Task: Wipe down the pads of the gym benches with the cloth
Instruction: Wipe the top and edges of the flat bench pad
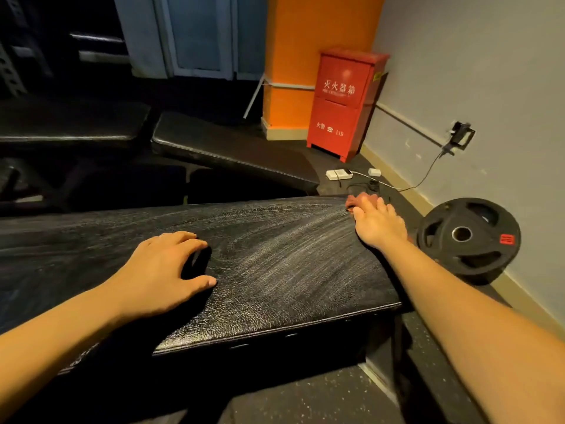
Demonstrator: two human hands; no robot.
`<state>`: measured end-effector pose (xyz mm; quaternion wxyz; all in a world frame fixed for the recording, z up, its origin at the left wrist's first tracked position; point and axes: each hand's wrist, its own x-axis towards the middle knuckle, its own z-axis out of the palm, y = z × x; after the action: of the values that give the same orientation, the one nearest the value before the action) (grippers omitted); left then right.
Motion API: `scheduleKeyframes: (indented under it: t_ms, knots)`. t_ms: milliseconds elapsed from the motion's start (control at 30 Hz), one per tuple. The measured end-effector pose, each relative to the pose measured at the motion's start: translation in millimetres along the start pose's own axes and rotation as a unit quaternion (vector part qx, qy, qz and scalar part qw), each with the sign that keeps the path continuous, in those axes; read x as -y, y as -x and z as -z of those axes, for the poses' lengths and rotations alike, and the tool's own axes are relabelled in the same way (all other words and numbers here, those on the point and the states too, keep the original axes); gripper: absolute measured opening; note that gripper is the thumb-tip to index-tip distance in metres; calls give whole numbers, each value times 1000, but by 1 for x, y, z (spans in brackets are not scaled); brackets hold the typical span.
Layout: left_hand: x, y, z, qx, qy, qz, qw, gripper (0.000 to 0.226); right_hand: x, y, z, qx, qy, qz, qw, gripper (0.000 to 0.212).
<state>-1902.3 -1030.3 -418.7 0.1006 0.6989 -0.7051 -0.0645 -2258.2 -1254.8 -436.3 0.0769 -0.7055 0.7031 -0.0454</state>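
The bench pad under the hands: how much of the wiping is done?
Done: pale wipe streaks cover the right half of the near pad. In hand: the right hand presses the reddish cloth at that pad's far right corner, while the left hand rests on it. Left: the pad's dark left end and the two pads behind show no streaks, so they likely need wiping.

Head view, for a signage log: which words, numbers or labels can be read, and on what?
"灭火器箱": red cabinet, upper door.
"火警 119": red cabinet, lower door.
Blurred: small line under the top characters.
Unreadable: red label on the weight plate.
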Motion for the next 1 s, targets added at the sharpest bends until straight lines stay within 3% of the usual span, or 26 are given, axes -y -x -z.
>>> scheduleKeyframes:
  t_ms: [33, 100, 200, 267, 333, 467, 533, 567, 633, 767, 833, 900, 933, 1000]
  knots:
    - [4, 0, 1, -7, 2, 8, 1000, 78, 26, 6, -8, -8, 5, 19, 1000, 56]
    - [11, -2, 1, -26, 6, 27, 999, 68, 94, 35, -25, 0, -25, 147, 989, 53]
    - [20, -3, 3, -51, 22, 87, 995, 58, 178, 102, -52, 73, -44, 407, 909, 41]
    - [28, -2, 3, -52, 24, 108, 993, 56, 176, 115, -53, 99, -39, 489, 866, 47]
    - [34, 2, 3, -39, 15, 97, 994, 59, 130, 80, -40, 64, -50, 447, 891, 50]
    - [44, 17, 6, -12, 14, 70, 997, 76, 27, -10, -4, 1, 13, 148, 989, 51]
    - [51, 23, 10, -12, 14, 69, 997, 78, 41, -18, -8, -1, 19, 50, 999, 55]
    - [54, 25, 13, -17, 17, 71, 997, 76, 66, -12, -15, -5, 26, 47, 999, 57]
    - [60, 27, 16, -31, 18, 86, 996, 69, 138, 13, -30, -14, 22, 142, 990, 57]
    - [82, 31, 26, -74, 26, 184, 980, 43, 272, 101, -59, 27, -21, 375, 926, 55]
    - [96, 34, 32, -86, 56, 220, 970, 37, 275, 146, -73, 56, -23, 484, 873, 55]
    - [104, 34, 33, -67, 80, 220, 970, 34, 230, 160, -73, 80, -31, 556, 826, 52]
    - [106, 35, 32, -58, 80, 209, 973, 33, 202, 149, -68, 76, -36, 551, 830, 50]
    - [106, 38, 29, -38, 53, 174, 983, 40, 149, 102, -52, 57, 4, 457, 888, 50]
